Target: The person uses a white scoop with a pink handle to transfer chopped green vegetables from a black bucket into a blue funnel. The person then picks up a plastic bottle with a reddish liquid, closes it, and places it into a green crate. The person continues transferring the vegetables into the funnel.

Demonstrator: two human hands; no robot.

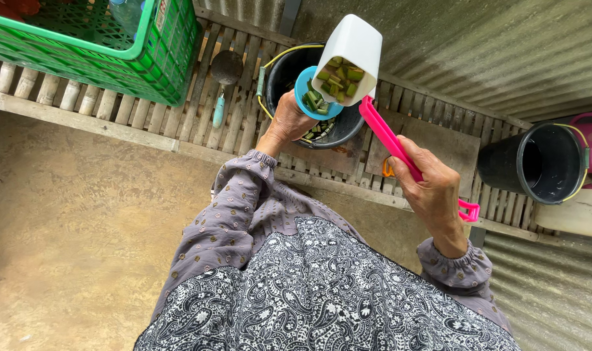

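Observation:
My right hand [431, 188] grips the pink handle of a white scoop [351, 49] tilted toward me, filled with chopped green vegetable pieces [340, 75]. My left hand [289, 120] holds a small blue round container [312, 101] right under the scoop's mouth, with green pieces in it. Both are held above a black bucket [289, 71] with a yellow handle, standing on a slatted wooden bench [179, 117]. More cut pieces lie inside that bucket.
A green plastic crate [146, 58] sits at the bench's left end, with a ladle [224, 71] lying beside it. A second black bucket [536, 162] stands at the right, next to a pink tub [591, 136]. Corrugated metal sheets lie behind. Concrete floor at left.

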